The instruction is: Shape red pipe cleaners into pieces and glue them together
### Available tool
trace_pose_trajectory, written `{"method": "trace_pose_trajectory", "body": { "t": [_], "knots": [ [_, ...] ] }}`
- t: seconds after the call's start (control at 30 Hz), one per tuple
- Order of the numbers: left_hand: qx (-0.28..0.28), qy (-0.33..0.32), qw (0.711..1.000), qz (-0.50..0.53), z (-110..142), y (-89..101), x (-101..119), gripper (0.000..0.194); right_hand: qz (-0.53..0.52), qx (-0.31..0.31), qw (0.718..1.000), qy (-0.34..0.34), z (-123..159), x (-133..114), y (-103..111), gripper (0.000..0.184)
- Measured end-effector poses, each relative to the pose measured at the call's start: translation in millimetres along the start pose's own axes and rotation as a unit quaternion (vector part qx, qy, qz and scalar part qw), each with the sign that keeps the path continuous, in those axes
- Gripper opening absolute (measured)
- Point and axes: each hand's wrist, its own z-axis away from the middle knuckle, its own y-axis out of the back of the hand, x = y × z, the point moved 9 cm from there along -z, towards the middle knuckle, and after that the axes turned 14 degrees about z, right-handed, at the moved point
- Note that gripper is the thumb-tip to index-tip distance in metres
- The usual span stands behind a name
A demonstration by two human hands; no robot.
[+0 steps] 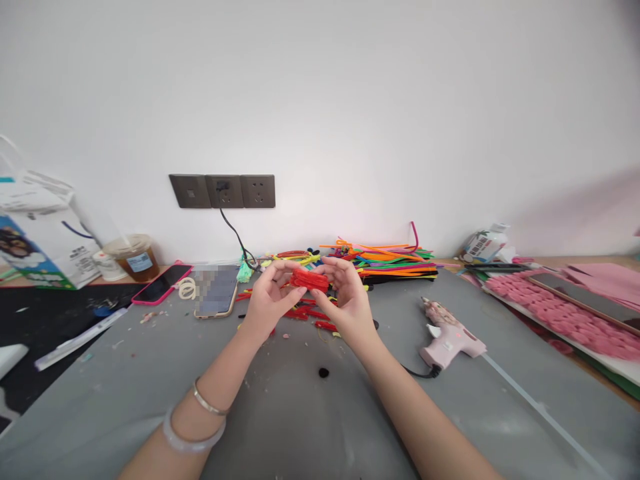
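Note:
A compact bundle of red pipe cleaners (310,280) is held up between both hands over the middle of the table. My left hand (273,293) grips its left end, thumb in front and fingers behind. On the right end, my right hand (346,293) closes the same way, its thumb pressing from below. Beneath the hands lie short red pipe cleaner pieces (326,326), partly hidden by them. Closer to me is a small black disc (324,373). Behind the hands spreads a pile of many-coloured pipe cleaners (395,263).
A pink hot glue gun (450,340) lies at right with a long glue stick (545,413) and cord. Phones (216,291), a drink cup (135,259) and a carton bag (45,233) stand at left. Pink textured material (555,313) lies far right. A cord (235,232) hangs from the wall sockets.

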Motion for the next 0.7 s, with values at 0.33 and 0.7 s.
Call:
{"method": "trace_pose_trajectory", "body": {
  "t": [0.33, 0.7],
  "knots": [
    [-0.003, 0.007, 1.0, -0.009, 0, -3.1, -3, 0.026, 0.03, 0.002, 1.0, 0.01, 0, -4, -1, 0.042],
    [0.0, 0.011, 1.0, -0.014, 1, -1.7, -8, 0.016, 0.032, -0.012, 0.999, 0.01, 2, -2, -3, 0.021]
  ]
}}
